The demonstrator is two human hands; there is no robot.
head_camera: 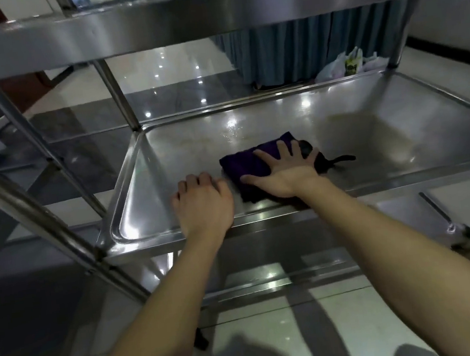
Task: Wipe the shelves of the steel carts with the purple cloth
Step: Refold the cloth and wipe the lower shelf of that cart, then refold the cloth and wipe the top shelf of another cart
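Observation:
A folded purple cloth lies on the middle shelf of a steel cart, near its front edge. My right hand presses flat on the cloth with fingers spread and straight. My left hand rests on the shelf just left of the cloth, its fingers curled under and holding nothing. The cart's top shelf hangs overhead across the frame. A lower shelf shows beneath my forearms.
A second steel cart's legs and frame stand close on the left. Behind the cart are a blue skirted table and plastic bags on the glossy tiled floor. A caster sits at lower right.

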